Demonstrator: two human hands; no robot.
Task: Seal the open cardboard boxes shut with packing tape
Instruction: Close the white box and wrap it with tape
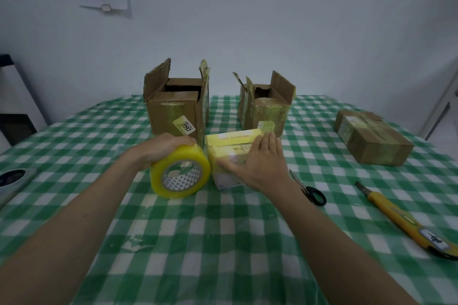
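The left hand (163,147) curls over the tape roll (180,172), gripping it at nine o'clock of the small box (229,156). The right hand (260,163) lies flat, fingers straight, pressing that box's top. Taping looks underway; next, the tape likely needs drawing across. Two open boxes (177,109) wait at twelve o'clock.

Checked table (223,242) — boxes (177,111), scissors (309,189), knife (401,218) on it.

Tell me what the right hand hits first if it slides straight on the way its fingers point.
Probably the brown open box behind the small yellow box; the right hand lies flat on the yellow one, fingers pointing that way. Depth is unclear.
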